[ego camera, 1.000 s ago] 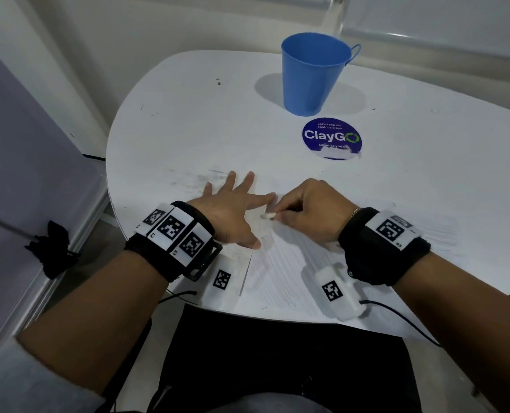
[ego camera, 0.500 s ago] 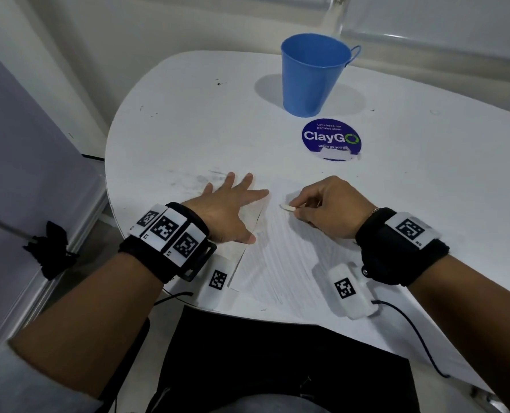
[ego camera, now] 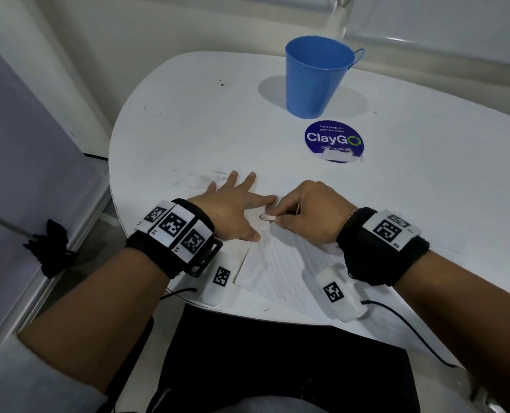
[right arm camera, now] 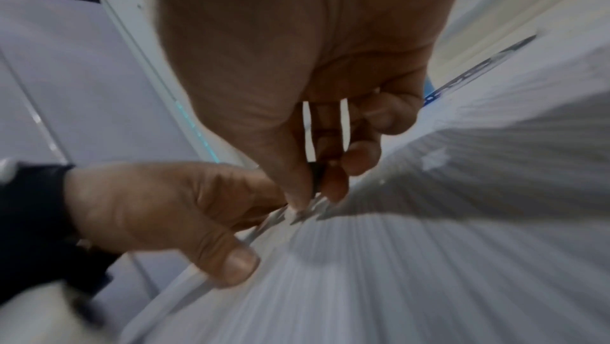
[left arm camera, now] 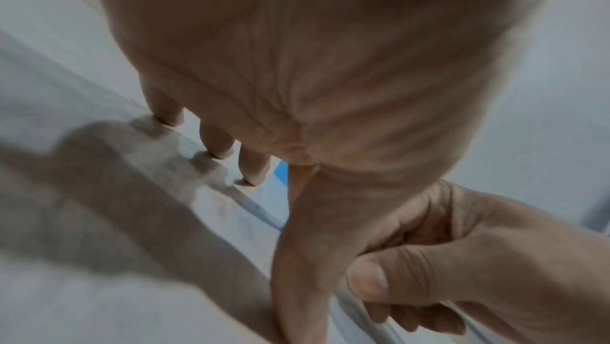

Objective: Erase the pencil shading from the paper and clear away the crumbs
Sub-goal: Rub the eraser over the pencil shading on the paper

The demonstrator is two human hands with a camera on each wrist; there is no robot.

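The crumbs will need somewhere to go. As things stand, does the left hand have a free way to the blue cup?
Probably yes: bare table lies between the left hand and the blue cup, though it presses the paper flat.

White table (ego camera: 188,129) w/ paper (ego camera: 271,263), blue cup (ego camera: 316,79) & ClayGo sticker (ego camera: 334,141)

Hidden, cropped and blurred parts

Motion blur is smearing both wrist views; the right hand (ego camera: 307,216) is covering most of the eraser (ego camera: 268,217), the left hand (ego camera: 232,213) is hiding the paper (ego camera: 277,263) beneath it, and the picture's edge is cutting off the table (ego camera: 426,189) at right.
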